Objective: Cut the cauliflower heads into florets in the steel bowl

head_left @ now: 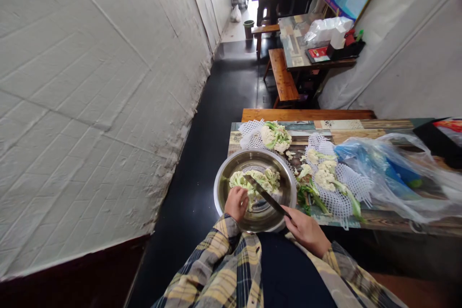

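A knife point(266, 196) is gripped by its handle in my right hand point(306, 232), its dark blade slanting up and left over a steel bowl point(219, 173). My left hand point(237, 203) is closed at the bowl's left side, with its curled fingers on a cauliflower piece point(237, 179). The blade's tip reaches close to that piece; whether it touches cannot be made out. More cauliflower florets point(271, 180) lie inside the bowl. Just beyond the rim sits a larger cauliflower head point(277, 137) beside a white foam net point(251, 131).
Right of the bowl, cauliflower pieces point(326, 175) and green stems point(314, 197) lie on and around another foam net point(341, 209). A clear plastic bag point(393, 178) covers the table's right part. A wall point(108, 106) rises on the left. Benches point(283, 77) stand farther off.
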Demonstrator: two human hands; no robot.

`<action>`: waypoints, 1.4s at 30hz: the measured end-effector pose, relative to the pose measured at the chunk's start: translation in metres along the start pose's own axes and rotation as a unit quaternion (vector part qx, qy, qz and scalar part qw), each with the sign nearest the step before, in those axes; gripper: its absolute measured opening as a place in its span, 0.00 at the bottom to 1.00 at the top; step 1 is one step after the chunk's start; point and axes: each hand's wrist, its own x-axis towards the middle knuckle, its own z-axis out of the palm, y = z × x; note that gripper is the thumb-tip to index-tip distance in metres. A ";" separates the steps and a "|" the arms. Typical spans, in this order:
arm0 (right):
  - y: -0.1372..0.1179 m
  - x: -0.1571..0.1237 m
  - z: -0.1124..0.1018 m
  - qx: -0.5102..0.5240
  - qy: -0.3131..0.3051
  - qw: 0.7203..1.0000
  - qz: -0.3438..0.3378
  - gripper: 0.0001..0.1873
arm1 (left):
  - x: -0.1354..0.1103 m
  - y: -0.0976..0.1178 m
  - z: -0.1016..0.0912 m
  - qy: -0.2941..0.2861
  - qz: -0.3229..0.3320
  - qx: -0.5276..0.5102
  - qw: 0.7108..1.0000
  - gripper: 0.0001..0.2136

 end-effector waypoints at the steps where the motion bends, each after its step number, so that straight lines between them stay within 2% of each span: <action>1: 0.002 0.001 0.001 -0.008 -0.021 1.000 0.015 0.22 | -0.001 0.000 0.001 -0.006 0.007 0.001 1.000 0.11; 4: 0.004 0.005 0.002 -0.007 -0.068 0.997 0.045 0.21 | -0.005 -0.001 0.003 -0.017 0.016 0.011 1.000 0.12; 9: 0.004 0.006 0.005 0.077 -0.068 0.992 0.076 0.17 | -0.005 -0.002 0.002 -0.026 0.011 0.021 0.999 0.12; 11: 0.007 0.006 0.010 0.142 -0.073 0.980 0.121 0.17 | -0.004 -0.003 0.001 -0.028 0.000 0.023 0.999 0.12; 13: 0.011 0.007 0.015 0.220 -0.088 0.955 0.176 0.17 | -0.002 -0.004 0.001 -0.021 -0.018 0.021 0.999 0.12; 15: 0.012 0.008 0.019 0.259 -0.091 0.939 0.207 0.17 | 0.000 -0.005 0.000 -0.016 -0.036 0.017 0.999 0.12; 17: 0.010 0.008 0.017 0.223 -0.077 0.955 0.178 0.17 | 0.003 -0.006 -0.001 -0.021 -0.050 0.015 0.998 0.11; 20: 0.000 0.008 0.006 0.121 -0.032 0.989 0.078 0.18 | 0.007 -0.006 -0.002 -0.027 -0.066 0.016 0.997 0.11; 23: -0.009 0.007 -0.005 0.073 0.020 0.997 0.009 0.22 | 0.008 -0.008 -0.002 -0.013 -0.082 0.011 0.997 0.10; 26: -0.013 0.008 -0.005 0.027 0.030 0.999 -0.031 0.23 | 0.006 -0.011 0.000 0.006 -0.091 0.000 0.996 0.09; 29: -0.015 0.013 0.004 -0.056 -0.027 0.998 0.012 0.22 | 0.002 -0.013 0.002 0.027 -0.103 -0.019 0.994 0.09; 31: -0.017 0.019 0.009 -0.120 -0.079 0.987 0.065 0.20 | -0.001 -0.014 0.004 0.038 -0.112 -0.034 0.992 0.08; 33: -0.018 0.025 0.011 -0.153 -0.106 0.979 0.086 0.18 | -0.004 -0.015 0.005 0.049 -0.124 -0.052 0.990 0.08; 35: -0.016 0.030 0.009 -0.127 -0.100 0.985 0.067 0.16 | -0.006 -0.019 0.004 0.066 -0.146 -0.075 0.984 0.08; 37: -0.010 0.033 0.006 -0.047 -0.091 0.993 0.055 0.13 | -0.007 -0.023 0.002 0.081 -0.168 -0.099 0.977 0.09; 39: -0.002 0.035 0.006 0.057 -0.104 0.989 0.087 0.14 | -0.006 -0.028 0.000 0.083 -0.178 -0.115 0.974 0.10; 42: 0.007 0.035 0.011 0.183 -0.131 0.960 0.167 0.16 | -0.003 -0.033 -0.002 0.077 -0.174 -0.120 0.974 0.10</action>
